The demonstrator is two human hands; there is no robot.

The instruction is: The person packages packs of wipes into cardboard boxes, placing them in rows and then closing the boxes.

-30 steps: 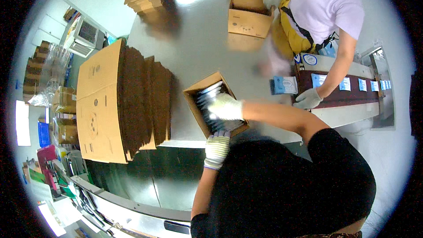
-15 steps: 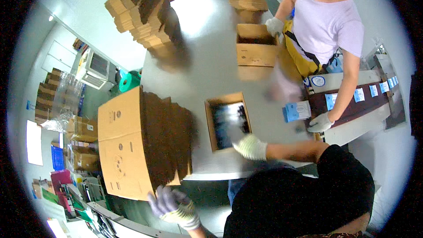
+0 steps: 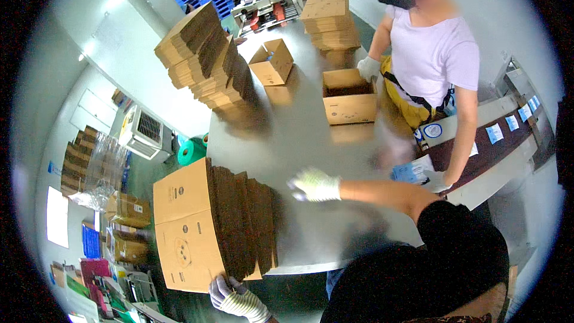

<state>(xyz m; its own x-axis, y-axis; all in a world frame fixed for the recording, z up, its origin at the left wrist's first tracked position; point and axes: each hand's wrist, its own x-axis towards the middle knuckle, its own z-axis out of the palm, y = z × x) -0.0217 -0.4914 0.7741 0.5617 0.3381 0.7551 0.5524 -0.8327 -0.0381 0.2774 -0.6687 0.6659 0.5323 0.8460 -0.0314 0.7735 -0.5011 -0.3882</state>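
Observation:
My left hand (image 3: 240,302), in a white-and-grey work glove, has its fingers curled on the lower corner of the front flattened carton (image 3: 188,230). That carton leads a thick stack of flat brown cartons standing on edge. My right hand (image 3: 315,185), gloved too, is stretched out over the grey table with nothing in it; its fingers are slightly blurred. Farther off on the table sits an open carton (image 3: 272,66) with some blue-and-white contents showing. Another open carton (image 3: 350,101) stands before a co-worker (image 3: 433,54), whose gloved hand rests on its rim.
Blue-and-white packets (image 3: 495,133) lie along a dark conveyor (image 3: 457,155) on the right. The co-worker's other hand is by a packet bundle (image 3: 412,170) at the table edge. Stacks of flat cartons (image 3: 200,54) (image 3: 329,21) stand at the far left and far end.
The filled carton that stood under my right hand is now far up the table, apart from it. My left hand has closed on the flat carton's corner. The view has tilted up.

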